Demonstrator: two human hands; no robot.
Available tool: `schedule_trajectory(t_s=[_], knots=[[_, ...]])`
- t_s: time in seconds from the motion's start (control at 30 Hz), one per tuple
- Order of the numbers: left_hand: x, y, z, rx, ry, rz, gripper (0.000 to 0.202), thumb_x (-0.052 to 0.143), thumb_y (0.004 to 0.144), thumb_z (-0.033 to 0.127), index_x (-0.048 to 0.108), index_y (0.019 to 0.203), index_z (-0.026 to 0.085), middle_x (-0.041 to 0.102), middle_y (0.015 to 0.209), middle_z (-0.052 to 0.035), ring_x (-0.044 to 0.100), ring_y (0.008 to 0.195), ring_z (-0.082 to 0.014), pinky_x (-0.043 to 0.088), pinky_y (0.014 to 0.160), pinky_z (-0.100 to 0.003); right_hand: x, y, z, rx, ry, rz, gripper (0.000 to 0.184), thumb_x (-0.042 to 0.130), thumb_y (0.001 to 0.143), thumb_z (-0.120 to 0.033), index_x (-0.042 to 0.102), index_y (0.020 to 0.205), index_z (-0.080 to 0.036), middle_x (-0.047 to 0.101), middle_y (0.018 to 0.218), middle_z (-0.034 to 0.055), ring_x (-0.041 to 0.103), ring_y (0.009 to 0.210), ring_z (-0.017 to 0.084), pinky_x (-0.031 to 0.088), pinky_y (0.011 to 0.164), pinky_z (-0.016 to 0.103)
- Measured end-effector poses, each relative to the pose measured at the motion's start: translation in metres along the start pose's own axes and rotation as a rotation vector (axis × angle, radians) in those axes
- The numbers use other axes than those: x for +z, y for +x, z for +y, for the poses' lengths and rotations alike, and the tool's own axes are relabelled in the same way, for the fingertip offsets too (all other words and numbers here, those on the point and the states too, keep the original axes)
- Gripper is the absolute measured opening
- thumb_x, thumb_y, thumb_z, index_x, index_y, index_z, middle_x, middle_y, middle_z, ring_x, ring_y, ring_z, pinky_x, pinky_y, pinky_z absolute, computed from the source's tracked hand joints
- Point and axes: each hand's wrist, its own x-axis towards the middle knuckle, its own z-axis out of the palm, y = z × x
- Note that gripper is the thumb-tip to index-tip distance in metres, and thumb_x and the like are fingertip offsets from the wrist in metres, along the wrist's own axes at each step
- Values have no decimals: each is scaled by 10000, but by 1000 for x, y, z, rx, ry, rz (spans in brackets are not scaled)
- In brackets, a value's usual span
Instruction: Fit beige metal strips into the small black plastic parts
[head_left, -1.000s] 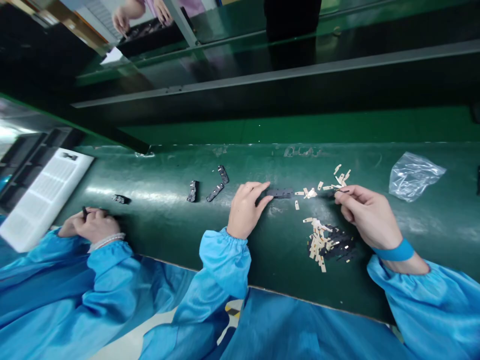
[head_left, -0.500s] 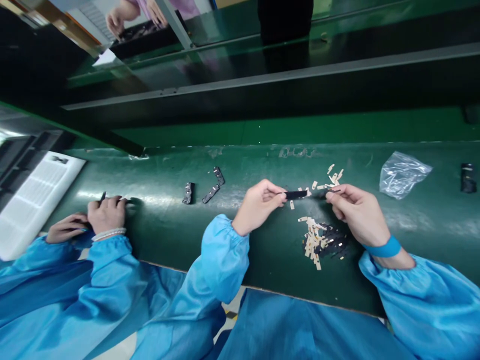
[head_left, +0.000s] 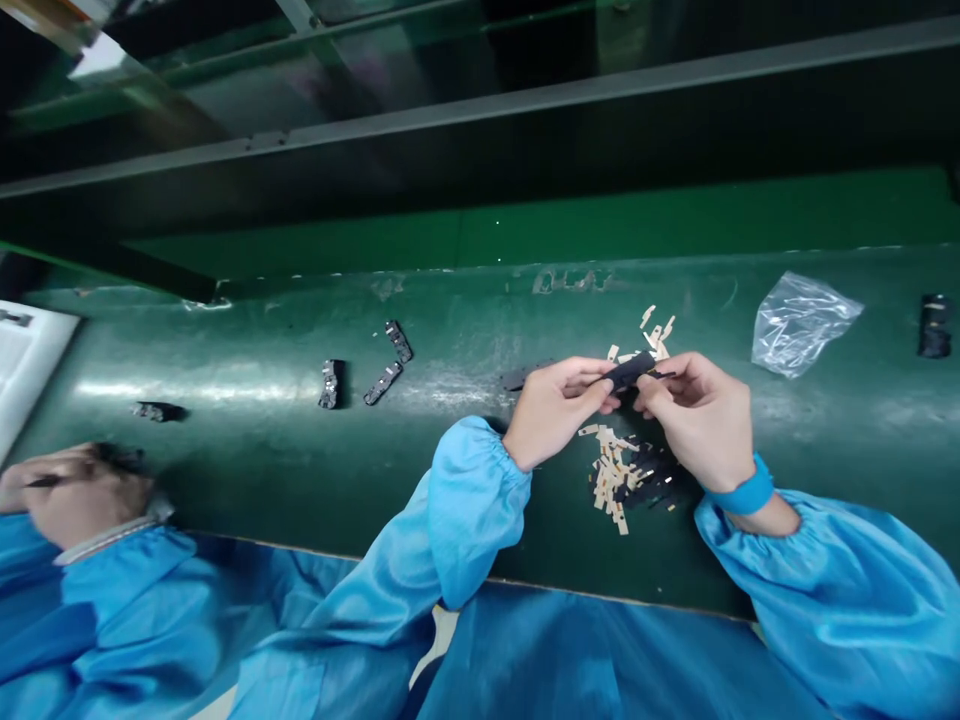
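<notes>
My left hand [head_left: 553, 408] pinches a narrow black part [head_left: 628, 371] and holds it just above the green belt [head_left: 300, 440]. My right hand [head_left: 696, 412] meets it from the right, fingers closed against the same part's end. Whether something small is held between those fingers I cannot make out. Below both hands lies a pile of small tan tabs and black pieces [head_left: 628, 478]. A few more tan tabs [head_left: 652, 330] lie beyond the hands.
Three black parts [head_left: 365, 368] lie on the belt to the left, with another [head_left: 154, 411] farther left. A crumpled clear bag [head_left: 799, 322] and a black part [head_left: 934, 326] sit at the right. A co-worker's hands [head_left: 71, 493] work at lower left by a white tray [head_left: 26, 360].
My left hand lifted the black part off the belt and brought it to my right hand. The co-worker's hands pulled back toward the belt's near edge. The view shifted right and down.
</notes>
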Motion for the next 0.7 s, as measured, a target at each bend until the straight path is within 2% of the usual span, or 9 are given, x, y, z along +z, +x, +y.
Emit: schedule_trajectory(t_s=[0.2, 0.3, 0.7], knots=[[1, 0, 2, 59, 67, 22, 242, 694, 850, 129, 763, 1082, 136, 801, 852, -52, 753, 695, -130, 647, 692, -255, -2, -5, -2, -21, -107, 18, 185, 771, 787, -262, 590, 790, -224, 647, 615, -17, 637, 535, 149, 507, 500, 265], [1, -1, 3, 75, 67, 22, 232, 702, 846, 147, 767, 1069, 143, 805, 878, -55, 755, 708, -137, 655, 703, -270, -1, -8, -5, -14, -132, 25, 187, 768, 788, -280, 589, 780, -225, 643, 597, -15, 621, 507, 150, 481, 464, 265], [3, -3, 5, 66, 38, -1, 203, 691, 858, 130, 769, 1044, 148, 808, 921, -56, 757, 717, -135, 667, 703, -279, 2, -9, -2, 5, -118, 7, 174, 757, 802, -257, 586, 800, -227, 672, 639, -3, 656, 547, 162, 514, 513, 281]])
